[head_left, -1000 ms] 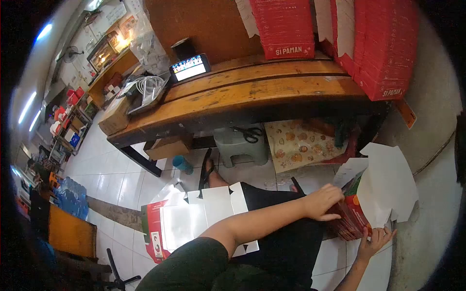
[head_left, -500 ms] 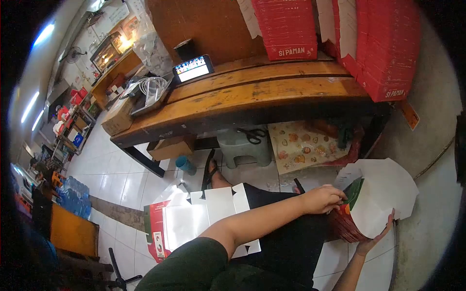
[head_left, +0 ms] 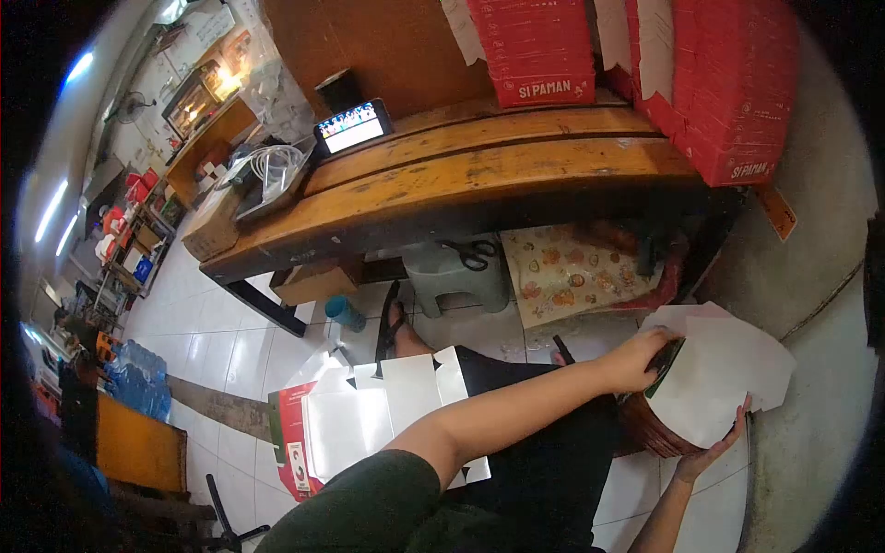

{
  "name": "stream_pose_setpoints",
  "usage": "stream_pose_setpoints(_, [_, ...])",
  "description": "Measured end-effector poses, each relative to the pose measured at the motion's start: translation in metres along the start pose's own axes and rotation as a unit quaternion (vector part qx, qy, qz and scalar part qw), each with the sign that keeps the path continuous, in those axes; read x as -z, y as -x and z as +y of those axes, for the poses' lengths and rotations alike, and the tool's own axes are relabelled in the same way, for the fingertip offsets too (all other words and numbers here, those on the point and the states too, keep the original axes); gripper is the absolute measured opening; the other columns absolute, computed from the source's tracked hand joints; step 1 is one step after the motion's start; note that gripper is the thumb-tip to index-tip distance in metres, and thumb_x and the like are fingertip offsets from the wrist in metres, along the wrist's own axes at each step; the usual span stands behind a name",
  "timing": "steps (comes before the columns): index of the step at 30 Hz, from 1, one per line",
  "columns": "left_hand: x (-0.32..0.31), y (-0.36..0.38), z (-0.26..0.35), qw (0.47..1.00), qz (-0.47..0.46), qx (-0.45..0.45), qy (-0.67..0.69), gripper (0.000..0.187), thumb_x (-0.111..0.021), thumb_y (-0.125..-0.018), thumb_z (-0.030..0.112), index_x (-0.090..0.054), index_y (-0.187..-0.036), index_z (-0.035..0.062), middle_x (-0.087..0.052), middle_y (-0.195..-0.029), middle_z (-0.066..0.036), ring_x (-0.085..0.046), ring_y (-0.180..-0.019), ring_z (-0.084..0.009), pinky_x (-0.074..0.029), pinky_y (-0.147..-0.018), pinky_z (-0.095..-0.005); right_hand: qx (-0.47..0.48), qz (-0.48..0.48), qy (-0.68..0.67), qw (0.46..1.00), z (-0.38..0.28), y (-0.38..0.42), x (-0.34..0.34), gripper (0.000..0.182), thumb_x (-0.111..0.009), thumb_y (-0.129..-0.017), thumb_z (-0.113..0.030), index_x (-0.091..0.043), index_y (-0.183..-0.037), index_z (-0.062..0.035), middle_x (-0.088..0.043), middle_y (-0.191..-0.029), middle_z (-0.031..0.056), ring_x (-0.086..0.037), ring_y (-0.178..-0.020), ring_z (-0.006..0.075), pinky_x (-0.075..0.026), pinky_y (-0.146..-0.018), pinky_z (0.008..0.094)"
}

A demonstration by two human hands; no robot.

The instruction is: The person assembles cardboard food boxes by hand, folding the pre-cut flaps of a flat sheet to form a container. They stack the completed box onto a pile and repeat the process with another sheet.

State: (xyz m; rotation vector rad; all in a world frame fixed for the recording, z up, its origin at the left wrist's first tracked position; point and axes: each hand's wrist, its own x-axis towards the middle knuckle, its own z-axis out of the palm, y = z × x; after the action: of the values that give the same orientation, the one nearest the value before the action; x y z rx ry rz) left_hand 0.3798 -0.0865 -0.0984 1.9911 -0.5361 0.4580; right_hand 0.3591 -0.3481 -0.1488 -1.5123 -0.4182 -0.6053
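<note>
On the right, a stack of flat, printed carton blanks (head_left: pixel 705 373) shows a white top face and reddish-brown layered edges. My left hand (head_left: pixel 645 358) reaches across and is closed on the stack's left edge, by a dark green printed part. My right hand (head_left: pixel 722 449) cups the lower right edge, its fingers pointing up along the side and its palm beneath. Across my lap lie more flat carton blanks (head_left: pixel 369 419), white inside with a red and green printed border.
Ahead stands a wooden bench (head_left: pixel 479 175) bearing tall red carton stacks (head_left: pixel 539 55), a lit phone (head_left: pixel 353 127) and a cable coil (head_left: pixel 275 166). Beneath it are a grey stool (head_left: pixel 456 281) with black scissors (head_left: pixel 472 253) and a blue cup (head_left: pixel 344 313). A wall (head_left: pixel 820 276) borders the right.
My left hand has shifted slightly up and right along the stack's edge, and the red and green printed corner there shows less. My right hand stays in place. The view has shifted slightly.
</note>
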Motion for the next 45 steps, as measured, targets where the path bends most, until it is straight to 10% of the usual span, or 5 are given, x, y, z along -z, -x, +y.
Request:
stream_pose_setpoints(21, [-0.048,-0.022,-0.013,0.933,0.217,0.283,0.049,0.033,-0.07,-0.091,0.031,-0.063,-0.089,-0.0013,-0.067,-0.085,-0.02,-0.066,-0.084,-0.0339,-0.051,-0.076,-0.0422,0.037,0.001,0.081,0.996,0.009,0.006,0.003,0.064,-0.031,-0.102,-0.062,-0.043,-0.144,-0.0145,-0.03,-0.161,0.0171,-0.027,-0.149,0.0363,-0.026,-0.121,0.056])
stream_pose_setpoints(27, [-0.029,0.02,-0.013,0.938,0.2,0.266,0.1,0.041,-0.071,-0.093,0.036,-0.06,-0.107,-0.0005,-0.058,-0.114,-0.021,-0.063,-0.102,-0.0319,-0.053,-0.08,-0.0427,0.006,0.005,0.038,0.999,0.006,0.006,0.004,0.065,-0.03,-0.103,-0.06,-0.042,-0.144,-0.0106,-0.034,-0.158,0.0192,-0.029,-0.148,0.0385,-0.023,-0.121,0.0569])
stream_pose_setpoints(31, [0.09,0.106,0.013,0.962,0.081,0.229,-0.122,0.051,-0.075,-0.089,0.033,-0.056,-0.124,0.0006,-0.054,-0.122,-0.023,-0.059,-0.109,-0.0346,-0.051,-0.091,-0.0445,-0.063,0.043,0.037,0.996,-0.006,0.008,0.006,0.066,-0.026,-0.105,-0.056,-0.039,-0.147,-0.007,-0.034,-0.158,0.0183,-0.03,-0.148,0.0359,-0.024,-0.122,0.0519])
stream_pose_setpoints(37, [0.246,0.247,0.041,0.678,-0.104,0.564,-0.459,0.055,-0.074,-0.083,0.041,-0.062,-0.12,0.0013,-0.062,-0.117,-0.022,-0.058,-0.112,-0.0383,-0.05,-0.091,-0.0492,0.078,0.125,0.119,0.982,-0.059,-0.015,0.001,0.066,-0.027,-0.107,-0.052,-0.037,-0.145,0.0013,-0.037,-0.156,0.0198,-0.035,-0.145,0.0341,-0.024,-0.122,0.0517])
stream_pose_setpoints(45, [0.217,0.315,0.063,0.746,-0.102,0.381,-0.536,0.06,-0.074,-0.083,0.037,-0.06,-0.131,0.0023,-0.063,-0.125,-0.014,-0.053,-0.126,-0.0321,-0.037,-0.111,-0.0482,0.197,-0.014,0.132,0.972,-0.131,-0.02,-0.069,0.044,-0.045,-0.105,-0.034,-0.045,-0.138,-0.0057,-0.04,-0.151,0.0235,-0.04,-0.141,0.0396,-0.032,-0.117,0.0557])
